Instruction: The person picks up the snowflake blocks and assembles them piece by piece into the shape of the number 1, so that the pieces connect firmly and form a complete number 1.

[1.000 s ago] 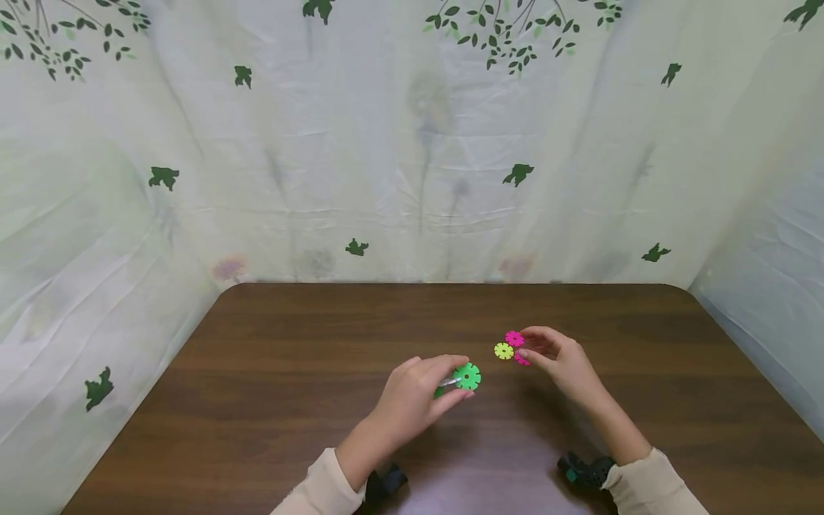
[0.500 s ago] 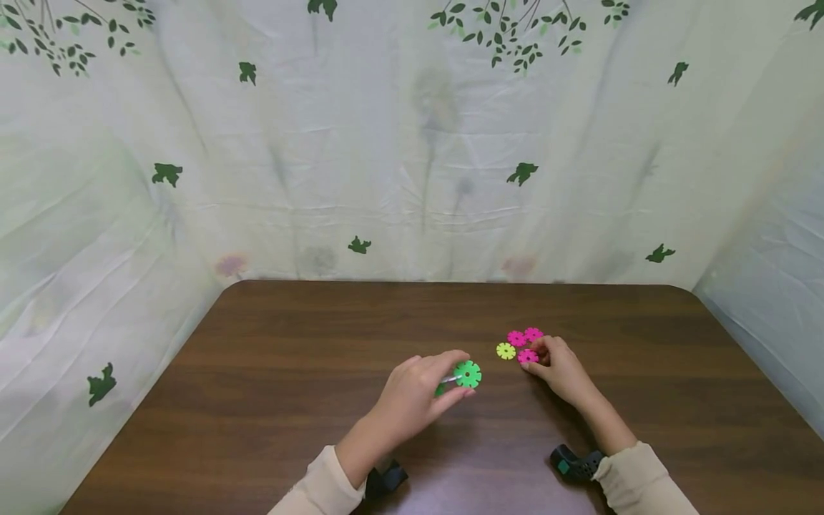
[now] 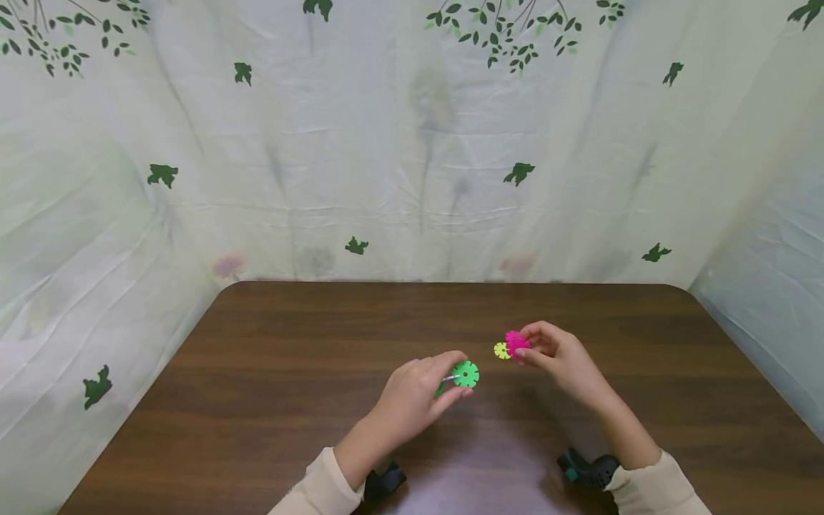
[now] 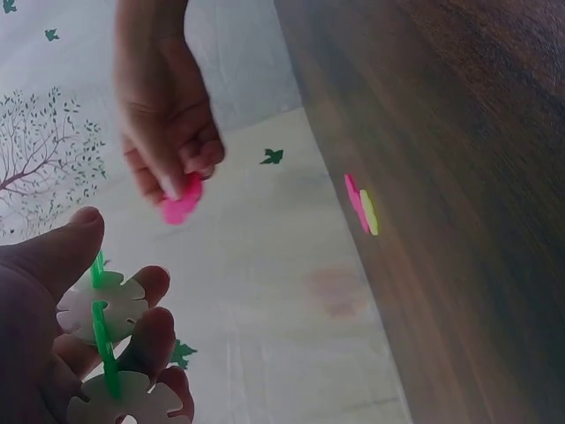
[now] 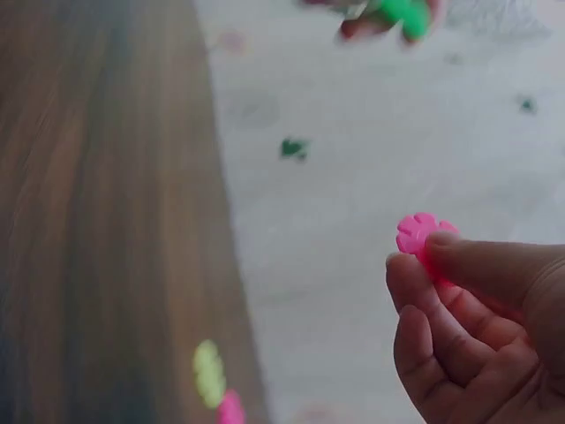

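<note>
Notched plastic snowflake discs, green [image 3: 466, 374] and white [image 4: 124, 399], are slotted together in my left hand [image 3: 418, 392], with the thumb and fingers gripping them. Above the table to the right, my right hand [image 3: 566, 363] pinches pink notched plastic [image 5: 418, 232] between thumb and fingers. Whether it is one disc or more, I cannot tell. Behind it, a yellow disc [image 3: 501, 350] and a pink disc [image 4: 357, 203] lie close together on the table. The right hand's piece partly covers them in the head view.
The brown wooden table [image 3: 290, 372] spreads around both hands. White cloth [image 3: 360, 143] printed with leaves and branches hangs behind and at the sides. Black cameras [image 3: 587, 470] are worn at the wrists.
Half a second ago my right hand was down at the pink discs on the table; now it is raised, pinching pink plastic. My left hand has stayed nearly still with its discs.
</note>
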Tool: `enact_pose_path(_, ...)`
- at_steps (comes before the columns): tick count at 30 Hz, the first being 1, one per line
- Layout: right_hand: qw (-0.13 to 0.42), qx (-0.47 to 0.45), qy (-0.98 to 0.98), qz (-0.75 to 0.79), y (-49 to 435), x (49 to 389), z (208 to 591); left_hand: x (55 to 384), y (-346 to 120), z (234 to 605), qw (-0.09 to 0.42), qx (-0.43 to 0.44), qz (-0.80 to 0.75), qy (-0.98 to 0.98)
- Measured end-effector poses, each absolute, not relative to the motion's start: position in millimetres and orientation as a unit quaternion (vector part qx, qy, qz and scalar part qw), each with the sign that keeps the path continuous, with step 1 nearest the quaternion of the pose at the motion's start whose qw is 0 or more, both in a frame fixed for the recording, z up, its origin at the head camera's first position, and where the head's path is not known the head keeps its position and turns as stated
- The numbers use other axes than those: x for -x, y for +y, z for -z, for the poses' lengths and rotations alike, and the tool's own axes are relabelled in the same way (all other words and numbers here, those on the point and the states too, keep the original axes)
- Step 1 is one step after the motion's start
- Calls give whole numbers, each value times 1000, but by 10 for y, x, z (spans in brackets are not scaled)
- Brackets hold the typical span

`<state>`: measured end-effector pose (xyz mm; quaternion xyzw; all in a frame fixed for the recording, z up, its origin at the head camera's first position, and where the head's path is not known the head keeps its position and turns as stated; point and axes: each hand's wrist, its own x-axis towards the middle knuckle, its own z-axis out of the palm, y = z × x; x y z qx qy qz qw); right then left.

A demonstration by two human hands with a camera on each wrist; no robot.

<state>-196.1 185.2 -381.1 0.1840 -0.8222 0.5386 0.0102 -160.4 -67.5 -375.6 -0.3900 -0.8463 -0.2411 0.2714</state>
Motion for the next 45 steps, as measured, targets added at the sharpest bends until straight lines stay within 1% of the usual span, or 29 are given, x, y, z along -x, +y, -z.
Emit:
enact_pose_path(4,19,-238,-808,-539,1750,1824,3667,1598,-674,3760,261,393,246,-847)
enact_pose_path(8,25,-286,-793,-538,1667,1725,3607,1592,-677,3763,251,396,258,-845)
enact_pose_path(16,30,-331,-785,-524,1548,1639,3596,1577,-662,3770,238,406,268,-841)
enact_pose_path(19,48,-344,-781,-520,1517,1626,3610,1570,-656,3768,236,413,270,-838)
enact_pose_path(25,104,-383,-764,-510,1487,1633,3648,1560,-665,3768,243,420,272,-831)
enact_pose_path(28,113,-401,-748,-517,1471,1657,3686,1562,-672,3769,243,424,282,-825)
enact_pose_path(31,104,-399,-743,-528,1453,1666,3706,1562,-683,3761,243,428,293,-820)
enact_pose_path(39,55,-356,-769,-528,1482,1626,3624,1590,-713,3724,227,419,303,-825)
enact_pose_path(45,42,-349,-788,-505,1478,1605,3606,1576,-704,3708,213,414,283,-838)
